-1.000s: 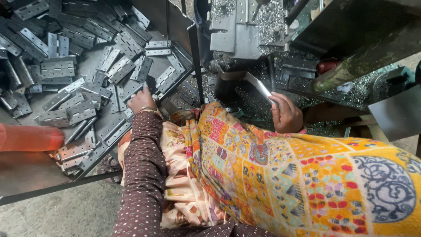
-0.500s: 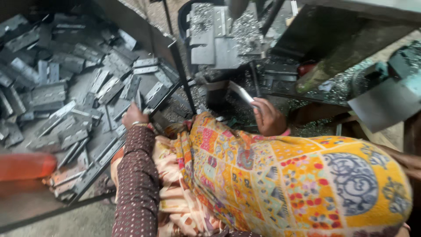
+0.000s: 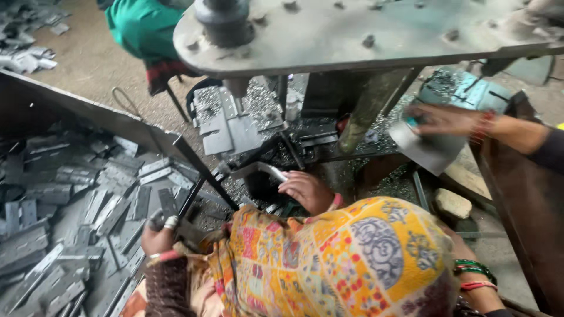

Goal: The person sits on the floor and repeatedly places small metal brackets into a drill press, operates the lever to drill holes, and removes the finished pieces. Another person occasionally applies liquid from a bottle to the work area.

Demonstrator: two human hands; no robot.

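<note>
Since a moment earlier the view had tilted up, while the right hand (image 3: pixel 306 191) kept its fingers gripping a metal hinge plate (image 3: pixel 265 171) at centre frame and the left hand (image 3: pixel 157 236) closed on another hinge (image 3: pixel 187 230) beside the hinge pile (image 3: pixel 70 217) at lower left.

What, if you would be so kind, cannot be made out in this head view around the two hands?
- Left hand: its grasp on the hinge pile is hidden behind the knuckles.
- Right hand: the metal strip is motion-blurred.
- Press machine: top cut off by the frame edge.
</note>
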